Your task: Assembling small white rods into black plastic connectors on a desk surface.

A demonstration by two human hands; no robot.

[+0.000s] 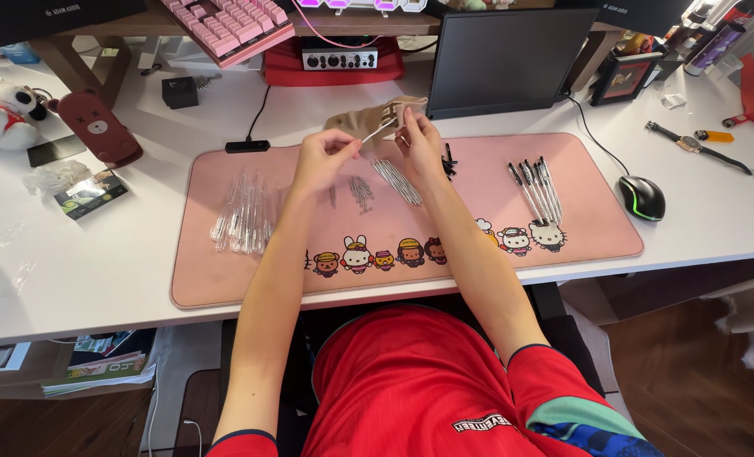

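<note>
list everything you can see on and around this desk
desk mat: one, pink, middle of white desk
clear pen barrels: a pile, transparent, mat's left
refills: a bundle, silvery, mat centre
assembled pens: several, black-tipped, mat's right
mouse: one, black, right of mat
keyboard: one, pink, raised shelf
monitor: one, dark, behind mat
wristwatch: one, far right
plush panda: one, white and black, far left
left hand: pinches a thin pen part
right hand: meets the same part

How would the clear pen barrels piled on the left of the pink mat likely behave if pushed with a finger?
The clear barrels look thin and hollow, so probably light and easily scattered. They seem round, so they may roll, though the soft-looking pink mat could slow them. Lying loosely heaped, they would likely slide apart rather than move together.
</note>
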